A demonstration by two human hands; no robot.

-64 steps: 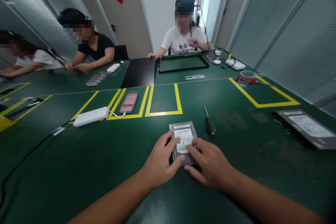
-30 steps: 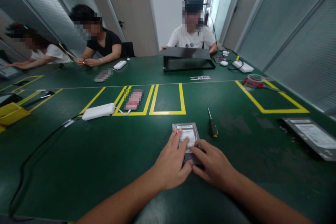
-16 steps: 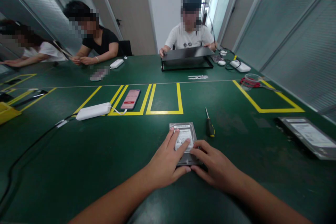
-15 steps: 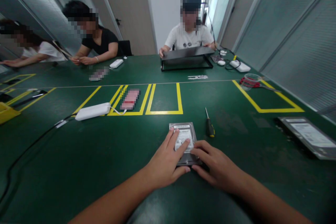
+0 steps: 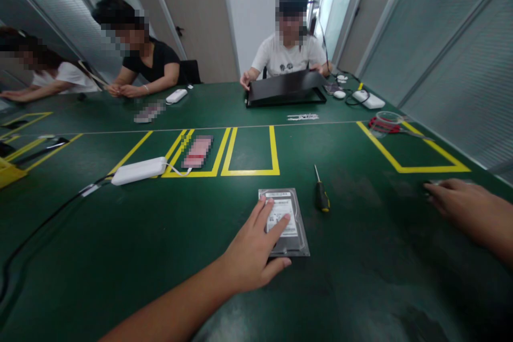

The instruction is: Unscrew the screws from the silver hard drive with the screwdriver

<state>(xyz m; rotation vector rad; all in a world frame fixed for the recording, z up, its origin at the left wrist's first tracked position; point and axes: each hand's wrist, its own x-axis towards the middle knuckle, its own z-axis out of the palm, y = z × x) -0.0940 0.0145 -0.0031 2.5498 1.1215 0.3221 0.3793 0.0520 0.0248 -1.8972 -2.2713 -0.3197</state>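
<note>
Resting palm-down on the grey rectangular metal hard drive with a white label [image 5: 289, 219], the left hand [image 5: 250, 248] is open. Its fingers lie spread over the drive's left half and the thumb sits on the green tabletop [image 5: 160, 235] at the drive's near corner. The drive lies flat, a little in from the middle of the near edge and short of the yellow taped rectangle [image 5: 250, 152]. Its long axis runs from the near edge towards the far edge, label up, and the narrow end by the label's heading points away from the person. A glossy rim suggests a clear wrapper, so it may be slippery. I judge it dense for its bulk, rigid and sensitive to knocks, and best pinched by its two long sides rather than pressed on the lid. A black-and-yellow-handled screwdriver [image 5: 321, 197] lies just beside its far right corner. The right hand [image 5: 465, 206] is well apart near the right edge, palm down, fingers loosely extended and gripping nothing visible. What lies beneath it I cannot tell.
</note>
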